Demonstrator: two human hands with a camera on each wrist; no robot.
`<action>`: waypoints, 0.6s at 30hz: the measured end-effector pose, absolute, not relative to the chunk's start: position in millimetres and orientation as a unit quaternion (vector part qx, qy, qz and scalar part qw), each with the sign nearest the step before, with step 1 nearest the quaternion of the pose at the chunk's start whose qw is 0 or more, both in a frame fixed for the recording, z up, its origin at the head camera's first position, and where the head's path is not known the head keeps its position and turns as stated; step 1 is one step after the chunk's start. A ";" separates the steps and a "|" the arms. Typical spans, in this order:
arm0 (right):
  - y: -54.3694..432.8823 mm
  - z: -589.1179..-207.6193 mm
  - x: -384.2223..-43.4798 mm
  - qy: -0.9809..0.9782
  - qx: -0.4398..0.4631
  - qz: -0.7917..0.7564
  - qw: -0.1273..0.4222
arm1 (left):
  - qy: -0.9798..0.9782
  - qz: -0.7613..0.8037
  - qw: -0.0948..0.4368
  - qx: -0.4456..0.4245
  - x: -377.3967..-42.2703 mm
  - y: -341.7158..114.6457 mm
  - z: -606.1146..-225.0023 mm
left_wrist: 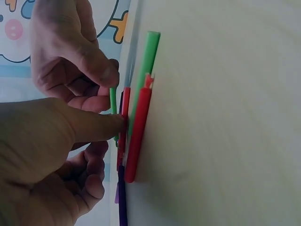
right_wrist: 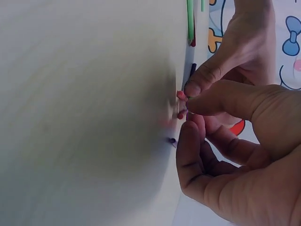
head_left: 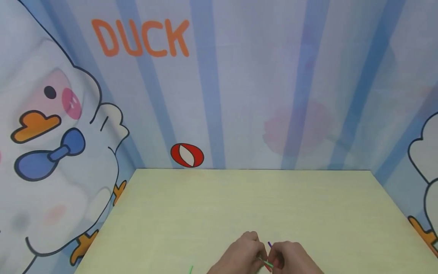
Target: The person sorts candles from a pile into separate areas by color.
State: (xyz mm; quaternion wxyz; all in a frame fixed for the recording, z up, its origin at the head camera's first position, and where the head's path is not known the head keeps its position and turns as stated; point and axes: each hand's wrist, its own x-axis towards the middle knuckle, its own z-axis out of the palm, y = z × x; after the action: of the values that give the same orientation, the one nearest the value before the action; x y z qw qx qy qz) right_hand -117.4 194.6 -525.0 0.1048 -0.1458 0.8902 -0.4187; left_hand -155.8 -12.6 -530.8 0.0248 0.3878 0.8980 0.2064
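Note:
My left hand (head_left: 241,254) and right hand (head_left: 295,258) meet low over the table, fingertips close together. Between them is a thin green stick (head_left: 268,263), which the fingers of both hands pinch; the fingers cover parts of it. The tip of a purple stick (head_left: 269,244) shows just beyond the fingers, and a red stick (head_left: 268,268) lies just below them. In the left wrist view, a thick red stick (left_wrist: 138,136) with a thin frayed tip lies beside a longer green one (left_wrist: 150,54). A dark purple stick (left_wrist: 122,195) extends below the left fingers.
Another green stick (head_left: 191,270) lies on the pale yellow table (head_left: 239,201), left of the hands at the front edge. Behind and at both sides hangs a blue-striped cloth (head_left: 239,76) printed with ducks.

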 end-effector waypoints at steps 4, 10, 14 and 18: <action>196.5 -518.8 -120.0 0.895 -0.136 -0.415 0.091 | 0.896 0.221 -0.017 0.384 -155.6 -17.6 -527.4; 194.5 -506.5 -131.0 0.894 -0.177 -0.409 0.030 | 0.902 0.277 -0.061 0.327 -156.5 -32.6 -512.6; 184.8 -495.4 -142.1 0.895 -0.186 -0.406 -0.002 | 0.908 0.294 -0.102 0.281 -155.3 -42.4 -504.4; 170.4 -486.5 -153.5 0.886 -0.212 -0.410 -0.040 | 0.910 0.309 -0.145 0.234 -151.6 -51.8 -498.8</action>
State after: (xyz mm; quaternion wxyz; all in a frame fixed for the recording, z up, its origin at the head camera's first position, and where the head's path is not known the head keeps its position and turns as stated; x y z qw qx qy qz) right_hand -153.5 170.4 -486.5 -0.0399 -0.2120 0.8864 -0.4097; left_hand -151.6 -51.8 -498.8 -0.1452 0.2341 0.9102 0.3092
